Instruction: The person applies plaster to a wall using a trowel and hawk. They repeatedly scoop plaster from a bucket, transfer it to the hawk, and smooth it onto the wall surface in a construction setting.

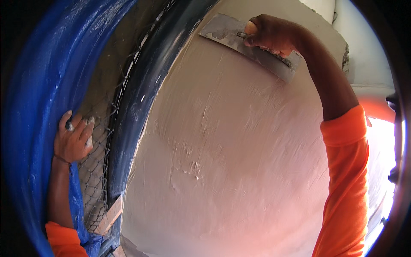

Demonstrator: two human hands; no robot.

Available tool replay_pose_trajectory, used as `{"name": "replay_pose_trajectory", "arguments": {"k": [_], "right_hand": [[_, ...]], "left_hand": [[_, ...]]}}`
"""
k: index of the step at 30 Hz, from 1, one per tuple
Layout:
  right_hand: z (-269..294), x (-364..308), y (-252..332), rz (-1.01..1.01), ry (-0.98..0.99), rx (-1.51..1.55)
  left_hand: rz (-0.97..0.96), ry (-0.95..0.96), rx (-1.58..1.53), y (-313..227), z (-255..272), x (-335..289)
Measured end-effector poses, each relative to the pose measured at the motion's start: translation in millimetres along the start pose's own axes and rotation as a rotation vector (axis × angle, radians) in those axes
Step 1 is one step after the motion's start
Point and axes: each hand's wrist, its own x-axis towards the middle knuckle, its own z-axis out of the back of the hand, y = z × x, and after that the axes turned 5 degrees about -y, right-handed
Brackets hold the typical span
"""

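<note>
My right hand is closed around the handle of a flat steel finishing trowel, high on the wall. The trowel's long blade lies against wet, pale plaster, tilted down to the right and smeared with plaster. Faint ridges and a rough patch mark the plaster below it. Off to the left, my left hand has its fingers bent beside a blue tarp and wire mesh. Plaster whitens its fingertips, and a small dark thing shows at its fingers. What that hand grips is hidden.
A dark, glossy frame runs along the plaster's left edge. At its foot is a wooden piece. On the upper right, the plaster ends at a broken edge beside a pale surface. Bright light comes from the right.
</note>
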Motion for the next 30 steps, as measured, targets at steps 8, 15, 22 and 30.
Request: {"name": "replay_pose_trajectory", "arguments": {"k": [8,15,22,30], "right_hand": [[-55.6,-39.5,42.7,0.023,0.11,0.08],[-136.3,-62.8,84.1,0.277,0.298,-0.092],[-218.3,-157.4,115.6,0.293,0.471,0.088],[-271.2,-281.2,111.1,0.321,0.718,0.064]], "left_hand": [[0.005,0.075,0.016,-1.9,8.3,4.2],[-0.025,0.051,0.047,1.1,6.8,2.7],[-0.032,0.094,0.013,1.5,8.4,1.2],[-0.043,0.115,0.018,3.5,6.7,-1.1]]}}
